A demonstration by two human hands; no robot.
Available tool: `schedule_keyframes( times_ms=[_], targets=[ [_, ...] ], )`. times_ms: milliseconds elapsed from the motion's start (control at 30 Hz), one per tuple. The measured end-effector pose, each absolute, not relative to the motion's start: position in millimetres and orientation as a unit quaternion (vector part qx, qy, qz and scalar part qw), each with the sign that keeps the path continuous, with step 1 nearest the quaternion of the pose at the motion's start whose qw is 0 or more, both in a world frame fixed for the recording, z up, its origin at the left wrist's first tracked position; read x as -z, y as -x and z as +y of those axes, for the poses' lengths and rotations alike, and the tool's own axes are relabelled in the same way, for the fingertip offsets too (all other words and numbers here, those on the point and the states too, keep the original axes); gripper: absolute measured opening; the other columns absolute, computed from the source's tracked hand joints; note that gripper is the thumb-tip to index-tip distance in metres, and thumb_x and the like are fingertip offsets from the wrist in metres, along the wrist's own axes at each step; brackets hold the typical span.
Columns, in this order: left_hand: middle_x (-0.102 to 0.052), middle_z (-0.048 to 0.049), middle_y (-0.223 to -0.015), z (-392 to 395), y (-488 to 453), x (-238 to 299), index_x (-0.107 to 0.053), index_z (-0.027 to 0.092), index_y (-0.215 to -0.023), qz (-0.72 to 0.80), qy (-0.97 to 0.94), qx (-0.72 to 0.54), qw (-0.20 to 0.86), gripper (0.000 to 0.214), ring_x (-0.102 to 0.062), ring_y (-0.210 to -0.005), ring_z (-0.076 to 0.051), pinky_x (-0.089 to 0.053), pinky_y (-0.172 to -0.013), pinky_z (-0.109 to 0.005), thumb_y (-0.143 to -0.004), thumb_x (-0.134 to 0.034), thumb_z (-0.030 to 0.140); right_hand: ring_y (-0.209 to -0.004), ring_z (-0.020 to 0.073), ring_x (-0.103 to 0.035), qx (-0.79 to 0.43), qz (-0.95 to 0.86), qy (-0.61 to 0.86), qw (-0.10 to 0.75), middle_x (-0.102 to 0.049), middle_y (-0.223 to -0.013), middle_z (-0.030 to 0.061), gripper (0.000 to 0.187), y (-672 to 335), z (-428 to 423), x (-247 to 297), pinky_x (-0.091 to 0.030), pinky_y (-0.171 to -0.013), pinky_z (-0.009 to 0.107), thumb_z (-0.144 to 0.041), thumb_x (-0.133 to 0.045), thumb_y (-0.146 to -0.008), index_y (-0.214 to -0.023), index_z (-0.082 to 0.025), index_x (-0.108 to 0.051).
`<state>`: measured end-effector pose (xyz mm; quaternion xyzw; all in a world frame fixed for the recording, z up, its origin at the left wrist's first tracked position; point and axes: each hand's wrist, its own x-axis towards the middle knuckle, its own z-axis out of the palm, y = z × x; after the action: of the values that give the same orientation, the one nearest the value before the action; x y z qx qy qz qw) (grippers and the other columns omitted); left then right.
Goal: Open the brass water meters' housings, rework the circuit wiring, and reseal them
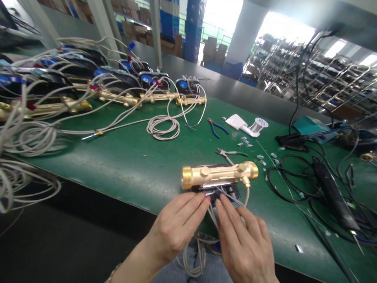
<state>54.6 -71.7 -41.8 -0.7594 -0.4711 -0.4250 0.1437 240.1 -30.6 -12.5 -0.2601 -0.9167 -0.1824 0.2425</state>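
Note:
A brass meter (218,175) with a threaded end at the left lies in front of me, a black housing attached beneath and in front of its pipe. The fingertips of my left hand (179,222) press together on the housing's near edge. My right hand (246,236) has its fingertips on the same edge, just to the right. Both thumbs are hidden. Grey cables (247,196) run from the meter, and a coil of cable (193,257) hangs below between my hands. What the fingertips press on is partly covered.
At the left and back stand several similar meters (159,94) with tangled grey cables (163,127). Blue-handled pliers (217,127), grey-handled cutters (231,153) and a wire spool (259,124) lie beyond the meter. A black electric screwdriver (332,192) with its cord lies at right.

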Motion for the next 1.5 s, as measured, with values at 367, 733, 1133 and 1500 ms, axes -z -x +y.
schedule_keyframes(
  times_ms=[367,733,1133,1500],
  targets=[
    [-0.066,-0.0151,-0.109,-74,-56,38,-0.06,0.004,-0.114,-0.505,0.755,0.403,0.113,0.029,-0.06,-0.103,-0.022,-0.056,-0.086,-0.038,-0.093,-0.04,0.009,-0.094,0.0244,-0.057,0.159,-0.916,0.276,0.246,-0.066,-0.117,0.0069,0.033,-235,-30,11,-0.036,-0.077,0.036,-0.015,-0.039,-0.093,-0.111,-0.007,-0.066],
    [-0.061,-0.0095,-0.127,-94,-61,55,-0.054,0.009,-0.127,-0.55,0.76,0.315,0.145,0.038,-0.059,-0.11,-0.022,-0.049,-0.091,-0.037,-0.09,-0.043,0.008,-0.098,0.0247,-0.054,0.163,-0.927,0.266,0.209,-0.06,-0.126,0.0063,0.037,-242,-29,16,-0.035,-0.078,0.037,-0.018,-0.037,-0.094,-0.121,-0.007,-0.061],
    [-0.063,-0.0083,-0.124,-91,-61,42,-0.06,0.011,-0.118,-0.531,0.779,0.286,0.171,0.038,-0.058,-0.106,-0.021,-0.042,-0.087,-0.035,-0.093,-0.031,0.007,-0.09,0.0222,-0.057,0.15,-0.925,0.265,0.225,-0.067,-0.114,0.0069,0.033,-235,-26,10,-0.036,-0.074,0.036,-0.016,-0.042,-0.092,-0.113,-0.008,-0.065],
    [-0.067,-0.0111,-0.111,-90,-78,31,-0.061,0.011,-0.105,-0.568,0.759,0.261,0.181,0.038,-0.057,-0.089,-0.021,-0.039,-0.082,-0.034,-0.092,-0.026,0.008,-0.088,0.0214,-0.059,0.113,-0.925,0.271,0.24,-0.068,-0.112,0.0089,0.027,-236,-22,9,-0.037,-0.071,0.034,-0.015,-0.042,-0.092,-0.103,-0.008,-0.065]
  ],
)
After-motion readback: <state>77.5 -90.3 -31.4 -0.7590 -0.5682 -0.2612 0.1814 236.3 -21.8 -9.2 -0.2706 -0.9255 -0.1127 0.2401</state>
